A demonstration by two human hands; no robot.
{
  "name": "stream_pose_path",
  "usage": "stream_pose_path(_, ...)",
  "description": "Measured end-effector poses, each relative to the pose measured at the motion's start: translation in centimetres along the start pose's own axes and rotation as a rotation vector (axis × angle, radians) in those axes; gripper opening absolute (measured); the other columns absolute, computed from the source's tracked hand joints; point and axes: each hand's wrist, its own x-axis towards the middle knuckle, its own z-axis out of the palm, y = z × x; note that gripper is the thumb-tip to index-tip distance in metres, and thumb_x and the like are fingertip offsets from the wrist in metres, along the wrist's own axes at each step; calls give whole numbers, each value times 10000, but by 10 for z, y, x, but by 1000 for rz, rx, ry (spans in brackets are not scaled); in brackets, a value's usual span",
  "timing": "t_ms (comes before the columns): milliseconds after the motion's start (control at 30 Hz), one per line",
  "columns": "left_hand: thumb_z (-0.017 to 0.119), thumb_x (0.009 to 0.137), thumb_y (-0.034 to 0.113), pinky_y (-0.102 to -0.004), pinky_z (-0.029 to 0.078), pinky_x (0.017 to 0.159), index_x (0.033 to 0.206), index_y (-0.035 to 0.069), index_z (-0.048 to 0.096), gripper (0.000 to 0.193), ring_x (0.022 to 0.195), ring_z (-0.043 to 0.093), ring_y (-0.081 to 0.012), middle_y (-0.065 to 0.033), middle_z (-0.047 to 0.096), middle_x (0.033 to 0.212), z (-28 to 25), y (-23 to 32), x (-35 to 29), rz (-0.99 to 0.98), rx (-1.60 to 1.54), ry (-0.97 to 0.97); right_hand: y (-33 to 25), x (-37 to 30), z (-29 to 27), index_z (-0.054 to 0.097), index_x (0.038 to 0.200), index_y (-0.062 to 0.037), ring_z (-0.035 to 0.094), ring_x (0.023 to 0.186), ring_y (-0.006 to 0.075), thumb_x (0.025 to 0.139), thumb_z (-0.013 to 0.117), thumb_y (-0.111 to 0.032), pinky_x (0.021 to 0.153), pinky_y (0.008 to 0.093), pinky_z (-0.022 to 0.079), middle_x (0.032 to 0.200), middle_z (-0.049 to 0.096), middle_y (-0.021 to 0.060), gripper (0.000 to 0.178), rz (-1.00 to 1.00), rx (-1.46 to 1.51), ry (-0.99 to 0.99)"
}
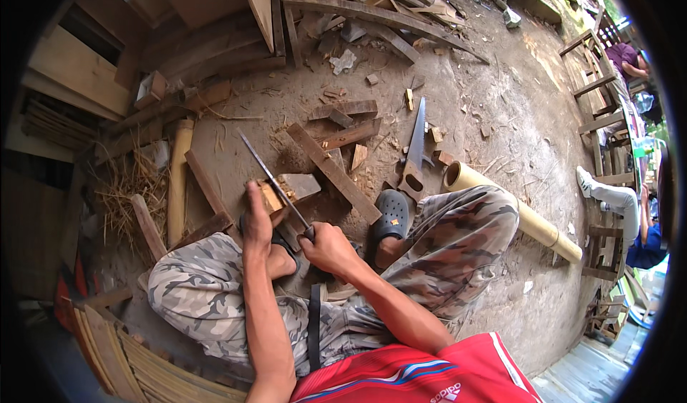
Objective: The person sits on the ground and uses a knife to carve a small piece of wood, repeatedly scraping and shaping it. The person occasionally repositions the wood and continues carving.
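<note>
My right hand (pixel 330 248) is closed around the dark handle of a long, narrow metal blade (pixel 266 165). The blade slants up and to the left, across a small block of wood (pixel 270 197); whether it is a file or a knife seen edge-on, I cannot tell. Against the block's left side, my left hand (pixel 257 223) grips it with the thumb side up and most fingers hidden. Beneath and beside the block lie wooden pieces, with a long plank (pixel 333 170) slanting just beyond my right hand.
A handsaw (pixel 416 145) lies beyond my right clog (pixel 391 214). Bamboo poles (pixel 547 230) (pixel 179 181) flank me. Offcuts (pixel 351 133) litter the dirt floor, with a scrap pile (pixel 386 6) farther back. Wooden furniture (pixel 79 67) stands left; people (pixel 640 224) sit far right.
</note>
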Motion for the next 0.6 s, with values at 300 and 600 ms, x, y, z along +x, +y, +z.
stream_pose_path(300, 287, 978, 748, -352, 490, 1016, 1444, 63, 453, 845, 1147, 619, -207, -107, 612, 1289, 2, -8, 9, 31, 6, 80, -32, -21, -4, 607, 909, 35, 643, 818, 500, 863, 646, -230, 718, 558, 511, 786, 641, 324, 272, -228, 125, 291)
stream_pose_path(600, 327, 943, 788, -427, 406, 1107, 1509, 59, 370, 924, 1255, 555, -268, -135, 516, 1414, -6, -10, 17, 26, 16, 42, -35, -25, -11, 597, 855, 29, 645, 741, 485, 866, 668, -224, 664, 515, 506, 719, 633, 282, 263, -171, 98, 289)
